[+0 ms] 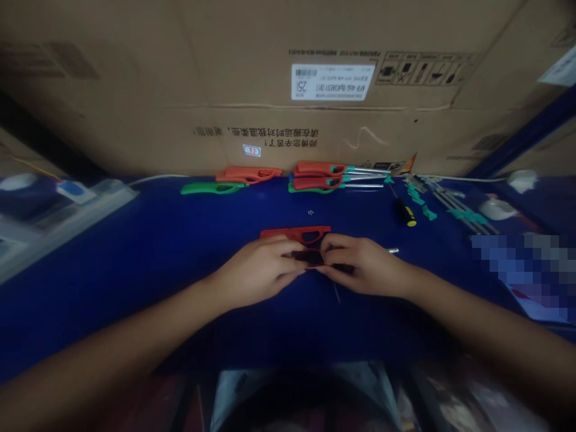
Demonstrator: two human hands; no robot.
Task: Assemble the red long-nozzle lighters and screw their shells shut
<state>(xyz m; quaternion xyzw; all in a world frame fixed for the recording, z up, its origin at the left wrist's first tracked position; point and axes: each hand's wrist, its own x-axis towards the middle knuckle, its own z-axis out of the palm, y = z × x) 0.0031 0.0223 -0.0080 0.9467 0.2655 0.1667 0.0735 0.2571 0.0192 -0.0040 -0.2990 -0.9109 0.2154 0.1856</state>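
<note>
Both hands meet at the middle of the blue desk (135, 252), fingertips almost touching. The left hand (261, 270) and the right hand (360, 267) each have their grip pinched shut on a small dark piece (310, 257) held between them; what exactly it is I can't make out in this dim light.

Just beyond the fingertips, on the far side, lies a red lighter casing (294, 233). Its long axis runs left to right across the desk, with the trigger opening towards the right end. The left hand's knuckles touch its near edge, so that hand is the closer of the 2. A thin metal tip (393, 251) pokes out past the right hand, on the same left-right line.

Further back lie a green handle (211, 188), an orange handle (249, 174) and a stack of finished lighters (324, 177). A yellow-ended screwdriver (405, 213) is to the right, and a cardboard box (270, 90) stands behind.
</note>
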